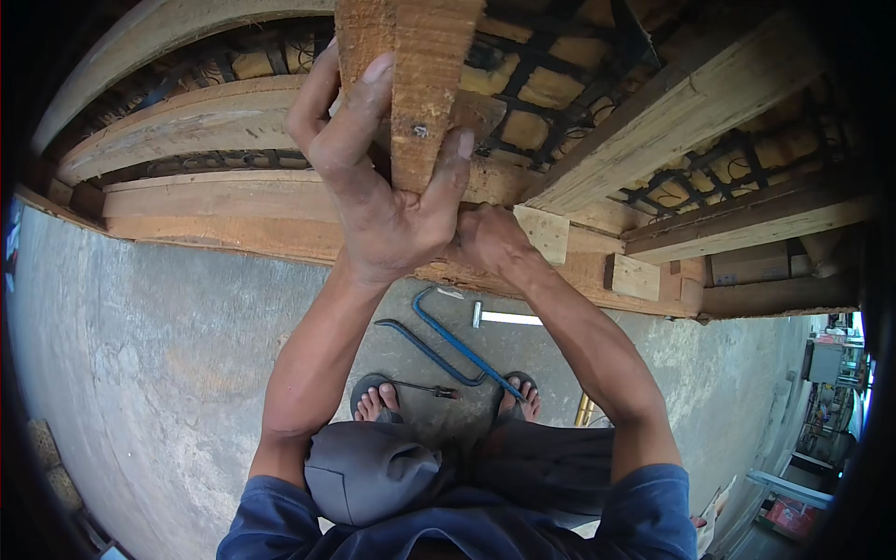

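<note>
My left hand (387,210) is closed around a rough wooden post (422,121) that rises towards the top of the view. Its thumb presses the right side and its fingers reach round the left; a nail head or hole shows in the post's face. Just to the right and lower, my right hand (493,241) is curled at the lower rail (224,210) of a large wooden furniture frame. Whatever its fingers grip is hidden behind my left hand and the wood. Black webbing (527,84) and wire springs over yellowish padding show between the frame's slats.
Below the frame, two blue bent bars (457,341), a thin dark tool (425,386) and a pale hammer-like tool (509,318) lie on the concrete floor (187,373) by my sandalled feet. A slanting beam (672,121) crosses the frame at right. Shelving with clutter (826,373) stands at far right.
</note>
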`<act>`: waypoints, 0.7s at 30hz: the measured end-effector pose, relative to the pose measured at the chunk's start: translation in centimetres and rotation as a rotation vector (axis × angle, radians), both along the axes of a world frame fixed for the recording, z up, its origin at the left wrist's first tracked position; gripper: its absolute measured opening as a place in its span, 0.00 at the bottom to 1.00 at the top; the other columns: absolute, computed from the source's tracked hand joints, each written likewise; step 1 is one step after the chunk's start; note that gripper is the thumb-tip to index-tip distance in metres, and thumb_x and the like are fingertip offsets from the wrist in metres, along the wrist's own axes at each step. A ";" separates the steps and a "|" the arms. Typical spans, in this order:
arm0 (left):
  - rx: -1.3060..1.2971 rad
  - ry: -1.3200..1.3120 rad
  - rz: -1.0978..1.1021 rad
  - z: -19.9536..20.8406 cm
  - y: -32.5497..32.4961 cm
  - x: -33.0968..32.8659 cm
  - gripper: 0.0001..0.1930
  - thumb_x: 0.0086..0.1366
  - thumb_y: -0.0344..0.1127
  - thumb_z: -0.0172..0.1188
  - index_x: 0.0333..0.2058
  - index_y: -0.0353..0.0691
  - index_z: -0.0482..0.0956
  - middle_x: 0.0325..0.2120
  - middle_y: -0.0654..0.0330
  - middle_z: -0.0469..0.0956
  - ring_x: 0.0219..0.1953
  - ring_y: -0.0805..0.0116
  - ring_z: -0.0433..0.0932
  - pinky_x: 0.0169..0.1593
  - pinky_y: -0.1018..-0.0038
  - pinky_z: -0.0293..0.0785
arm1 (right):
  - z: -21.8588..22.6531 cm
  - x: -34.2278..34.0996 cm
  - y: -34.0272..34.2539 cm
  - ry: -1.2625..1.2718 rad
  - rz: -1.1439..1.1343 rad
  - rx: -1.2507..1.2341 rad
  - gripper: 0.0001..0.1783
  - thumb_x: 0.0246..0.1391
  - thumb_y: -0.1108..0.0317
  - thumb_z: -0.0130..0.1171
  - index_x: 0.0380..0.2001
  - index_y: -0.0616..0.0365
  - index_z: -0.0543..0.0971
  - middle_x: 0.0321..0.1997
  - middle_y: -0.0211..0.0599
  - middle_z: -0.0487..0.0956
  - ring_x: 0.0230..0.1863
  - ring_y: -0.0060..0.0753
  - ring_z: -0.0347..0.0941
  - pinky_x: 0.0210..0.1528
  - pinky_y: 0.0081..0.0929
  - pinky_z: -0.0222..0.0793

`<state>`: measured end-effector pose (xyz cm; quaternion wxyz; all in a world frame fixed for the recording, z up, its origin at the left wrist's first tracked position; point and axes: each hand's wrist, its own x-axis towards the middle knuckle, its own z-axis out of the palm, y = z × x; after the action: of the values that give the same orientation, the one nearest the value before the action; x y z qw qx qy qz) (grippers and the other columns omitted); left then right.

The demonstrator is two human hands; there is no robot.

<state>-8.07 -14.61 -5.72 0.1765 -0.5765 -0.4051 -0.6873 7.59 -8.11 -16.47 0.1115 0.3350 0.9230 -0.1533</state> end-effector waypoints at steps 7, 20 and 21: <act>-0.115 -0.070 -0.044 0.6 -1.4 -0.2 0.39 0.59 0.22 0.67 0.65 0.38 0.56 0.63 0.46 0.53 0.63 0.56 0.63 0.61 0.63 0.70 | -0.7 -4.4 -5.3 -0.053 -0.076 0.077 0.16 0.59 0.67 0.54 0.46 0.60 0.85 0.44 0.54 0.86 0.47 0.58 0.84 0.47 0.48 0.81; -0.073 0.062 0.034 1.1 -0.7 0.4 0.38 0.62 0.23 0.63 0.68 0.39 0.55 0.64 0.42 0.52 0.68 0.47 0.56 0.66 0.57 0.62 | -6.7 -2.3 -7.6 0.861 -0.985 0.064 0.16 0.67 0.62 0.52 0.50 0.61 0.79 0.36 0.65 0.83 0.40 0.67 0.82 0.45 0.60 0.75; -0.062 0.063 0.035 0.8 -0.6 0.3 0.38 0.62 0.23 0.63 0.68 0.39 0.55 0.64 0.41 0.52 0.68 0.47 0.56 0.66 0.57 0.62 | -6.7 -2.5 -8.1 0.858 -0.989 0.079 0.16 0.67 0.61 0.52 0.50 0.60 0.79 0.36 0.64 0.83 0.40 0.67 0.82 0.44 0.60 0.75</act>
<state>-7.77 -15.22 -4.89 0.1833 -0.5958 -0.4306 -0.6527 5.13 -16.17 -23.19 -0.3628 0.6327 0.6276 -0.2724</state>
